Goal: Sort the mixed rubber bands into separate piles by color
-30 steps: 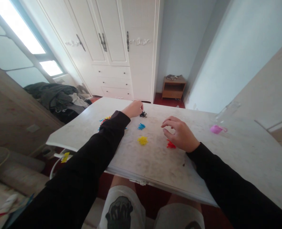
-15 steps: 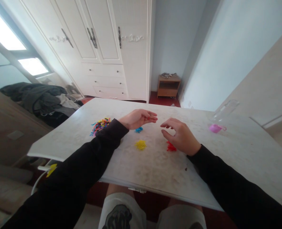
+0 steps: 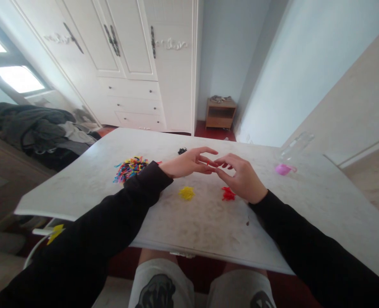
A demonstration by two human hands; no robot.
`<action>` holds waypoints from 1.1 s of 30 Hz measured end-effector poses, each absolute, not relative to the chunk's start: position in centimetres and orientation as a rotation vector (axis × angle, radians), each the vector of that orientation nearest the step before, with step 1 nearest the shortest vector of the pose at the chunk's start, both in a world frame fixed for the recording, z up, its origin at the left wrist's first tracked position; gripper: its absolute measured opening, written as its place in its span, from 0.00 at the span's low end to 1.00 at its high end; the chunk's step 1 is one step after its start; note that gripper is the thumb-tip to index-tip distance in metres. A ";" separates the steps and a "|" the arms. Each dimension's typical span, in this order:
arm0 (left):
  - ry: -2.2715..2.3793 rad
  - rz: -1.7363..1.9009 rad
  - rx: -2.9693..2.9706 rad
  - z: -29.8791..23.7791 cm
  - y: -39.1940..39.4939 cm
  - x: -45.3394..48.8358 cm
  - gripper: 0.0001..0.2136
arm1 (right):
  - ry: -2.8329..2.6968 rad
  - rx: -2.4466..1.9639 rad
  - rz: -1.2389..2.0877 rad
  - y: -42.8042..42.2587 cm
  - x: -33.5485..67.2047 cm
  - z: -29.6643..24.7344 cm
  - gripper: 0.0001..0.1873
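My left hand (image 3: pixel 189 164) is over the middle of the table with its fingertips closed on a small red strip (image 3: pixel 207 163). My right hand (image 3: pixel 239 175) meets those fingertips, its thumb and forefinger drawn together; what lies between them is too small to make out. Beneath my right hand sits a little heap of red strips (image 3: pixel 228 193). A heap of yellow strips (image 3: pixel 186 193) lies closer to me, left of the red one. Beyond my left wrist is a black heap (image 3: pixel 182 151). A mixed-colour pile (image 3: pixel 130 168) is partly hidden by my left sleeve.
The white table (image 3: pixel 208 231) spans the space before me. At its right stand a pink object with a loop handle (image 3: pixel 283 170) and a clear bottle-like container (image 3: pixel 297 145). A small dark speck (image 3: pixel 248 223) lies near my right sleeve. Behind are a white wardrobe (image 3: pixel 173 85) and a wooden nightstand (image 3: pixel 220 122).
My right hand has moved left until its fingertips touch those of my left hand. The view has shifted slightly, and the black heap now shows while the blue one is covered.
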State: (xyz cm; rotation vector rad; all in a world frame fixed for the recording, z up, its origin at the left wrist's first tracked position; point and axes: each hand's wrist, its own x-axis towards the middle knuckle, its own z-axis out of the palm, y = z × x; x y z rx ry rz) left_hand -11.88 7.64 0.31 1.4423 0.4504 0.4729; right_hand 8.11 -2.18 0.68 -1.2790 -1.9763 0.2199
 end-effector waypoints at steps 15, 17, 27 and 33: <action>0.325 0.362 1.489 0.3 6.9 -11.7 0.31 | -2.031 -1.228 0.238 -2.3 8.0 0.9 0.06; 0.350 0.388 1.488 0.5 6.8 -11.7 0.29 | -2.024 -1.234 0.226 -2.4 8.1 1.1 0.06; 0.591 0.635 1.604 0.9 7.5 -12.2 0.17 | -2.140 -1.244 0.585 -2.2 11.6 3.1 0.06; 0.647 0.848 1.692 1.0 7.9 -12.4 0.17 | -2.344 -1.307 0.807 -2.1 12.7 2.9 0.06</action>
